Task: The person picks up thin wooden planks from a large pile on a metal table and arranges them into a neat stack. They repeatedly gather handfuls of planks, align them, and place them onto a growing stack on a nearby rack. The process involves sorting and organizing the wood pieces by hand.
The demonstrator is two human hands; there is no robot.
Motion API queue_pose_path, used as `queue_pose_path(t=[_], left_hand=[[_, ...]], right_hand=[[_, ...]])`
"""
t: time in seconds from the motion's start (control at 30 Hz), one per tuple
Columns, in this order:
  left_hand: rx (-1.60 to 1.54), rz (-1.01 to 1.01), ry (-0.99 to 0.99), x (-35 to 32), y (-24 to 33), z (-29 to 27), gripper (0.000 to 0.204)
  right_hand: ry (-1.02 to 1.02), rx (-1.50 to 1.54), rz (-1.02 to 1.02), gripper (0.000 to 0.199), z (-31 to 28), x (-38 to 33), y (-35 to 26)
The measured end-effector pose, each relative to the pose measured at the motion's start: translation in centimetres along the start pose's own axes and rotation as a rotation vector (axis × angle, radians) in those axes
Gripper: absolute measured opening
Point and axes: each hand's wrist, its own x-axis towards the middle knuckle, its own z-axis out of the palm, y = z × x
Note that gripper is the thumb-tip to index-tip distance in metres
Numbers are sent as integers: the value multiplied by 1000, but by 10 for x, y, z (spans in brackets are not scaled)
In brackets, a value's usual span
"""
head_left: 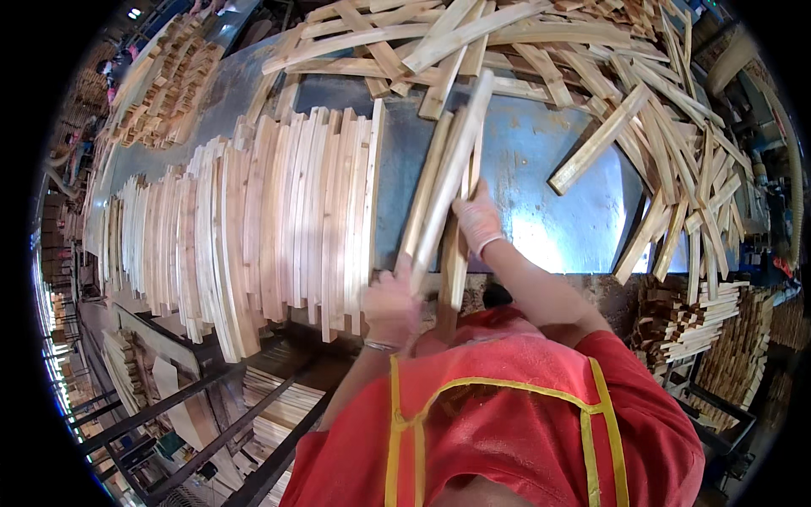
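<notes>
Both hands are gripping a bundle of slats (443, 190) — left hand (390, 306) closed at its near end, right hand (478, 218) clasping mid-length — beside the sorted row (279, 220) at nine o'clock, while the loose pile (642, 110) at one o'clock looks mostly unsorted.

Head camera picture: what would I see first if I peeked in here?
Wood everywhere! A big row of wooden slats stands on edge at the left of the blue table, and a messy slat pile sprawls behind. In the middle, the left hand and right hand hold a small slat bundle.
</notes>
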Motion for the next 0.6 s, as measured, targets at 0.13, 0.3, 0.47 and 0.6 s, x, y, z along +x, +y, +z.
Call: queue_pose_path(t=[0.13, 0.3, 0.47, 0.6], left_hand=[[-99, -4, 55, -2, 0, 42, 83], [-624, -249, 151, 55, 4, 28, 96], [-582, -175, 53, 30, 9, 47, 95], [-295, -217, 119, 13, 18, 59, 105]], right_hand=[[-116, -121, 293, 65, 14, -7, -27], [-216, -81, 153, 72, 1, -38, -35], [-533, 173, 208, 77, -22, -31, -28], [-737, -50, 113, 74, 2, -33, -8]])
